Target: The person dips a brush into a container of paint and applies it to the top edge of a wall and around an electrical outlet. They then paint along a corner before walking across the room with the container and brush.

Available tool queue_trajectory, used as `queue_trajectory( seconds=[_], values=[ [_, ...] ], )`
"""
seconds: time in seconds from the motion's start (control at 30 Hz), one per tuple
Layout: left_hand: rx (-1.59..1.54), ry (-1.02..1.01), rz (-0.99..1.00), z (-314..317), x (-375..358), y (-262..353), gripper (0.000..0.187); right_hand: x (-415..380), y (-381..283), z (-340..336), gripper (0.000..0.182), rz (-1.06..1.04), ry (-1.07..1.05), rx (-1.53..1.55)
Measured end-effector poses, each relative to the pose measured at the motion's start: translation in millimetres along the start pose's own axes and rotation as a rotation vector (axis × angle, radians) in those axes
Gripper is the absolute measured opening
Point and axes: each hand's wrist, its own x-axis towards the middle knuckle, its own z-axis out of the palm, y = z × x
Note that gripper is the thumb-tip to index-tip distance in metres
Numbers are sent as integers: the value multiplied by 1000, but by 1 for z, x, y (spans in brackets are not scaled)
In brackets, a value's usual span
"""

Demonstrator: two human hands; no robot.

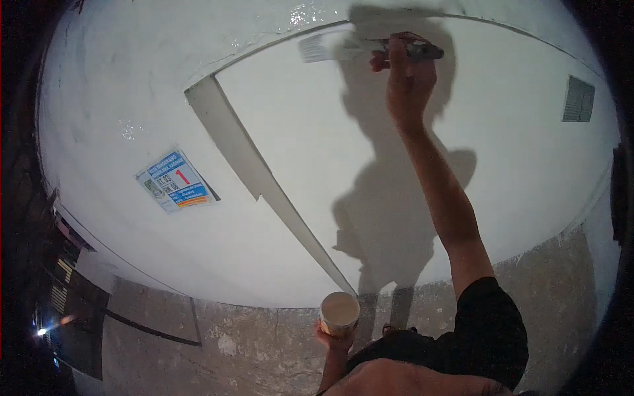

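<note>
R hand (408, 82) high w/ tool (426, 50); L hand (335, 339) low w/ cup (339, 312).

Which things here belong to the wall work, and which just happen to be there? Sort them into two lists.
Part of the job, by the look of it:
- tool, probably a brush, in the right hand
- cup in the left hand
- white wall

Just there:
- printed sign on the wall
- gray grille
- bright light at far left

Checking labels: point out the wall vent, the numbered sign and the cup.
Wall vent (578, 99): head view, grille's middle.
Numbered sign (177, 182): head view, printed face.
Cup (339, 326): head view, side below rim.
</note>
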Motion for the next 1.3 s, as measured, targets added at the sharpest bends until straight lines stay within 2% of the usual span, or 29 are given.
queue_trajectory(
  seconds=[0.07,0.2,0.27,0.33,0.4,0.43,0.53,0.6,0.67,0.73,0.77,0.8,0.83,0.87,0.9,0.93,0.97,1.03,1.1,1.13,1.2,1.27,1.3],
  values=[
    [14,-11,36,-1,0,-6,81,-2,-3,-15,21,63,39,-41],
    [47,9,-42,6,1,-15,79,0,-13,-21,19,141,47,-162],
    [36,15,-99,6,-1,-19,76,-2,-4,-6,18,60,14,91],
    [4,26,-73,3,3,-23,74,0,2,-6,17,114,29,51],
    [21,36,-66,10,2,-21,75,-2,12,-22,17,-10,49,92],
    [40,40,-64,15,5,-22,76,1,-4,-26,18,182,110,66],
    [-16,-53,-91,9,11,-27,86,-1,-2,-25,22,207,55,98],
    [8,-81,-102,-3,17,-32,85,-6,1,-14,25,187,74,56],
    [23,-114,-100,-1,18,-31,85,-12,0,-17,19,151,-3,-26],
    [17,-95,-149,9,17,-27,77,-37,-14,-44,25,254,22,-37],
    [-19,-269,-203,-69,54,-44,77,-60,-22,-64,28,275,26,-43],
    [-46,-450,-261,-142,90,-61,77,-88,-35,-88,31,404,70,-118],
    [-61,-626,-315,-202,119,-75,77,-125,-41,-113,29,454,86,45],
    [-21,-465,-304,-153,94,-63,77,-163,-59,-137,25,634,148,-144],
    [22,-299,-294,-59,48,-42,77,-191,-89,-142,21,765,305,-31],
    [64,-138,-285,38,2,-20,77,-236,-106,-173,19,882,310,-99],
    [67,-157,-302,32,9,-19,77,-296,-115,-203,20,989,540,-81],
    [80,26,-404,-2,23,-25,77,-321,-184,-210,25,1170,518,-171],
    [174,-66,-398,-29,49,-31,77,-370,-217,-249,26,1271,530,-304],
    [273,-110,-393,-47,56,-29,76,-367,-231,-257,26,1247,559,-315],
    [379,-75,-445,-71,74,-39,76,-354,-281,-252,26,1248,297,-373],
    [489,-56,-519,-109,98,-36,75,-338,-317,-238,23,1201,354,-406],
    [780,-441,-311,-136,116,-30,75,-338,-330,-242,21,1165,206,-519]
  ],
)
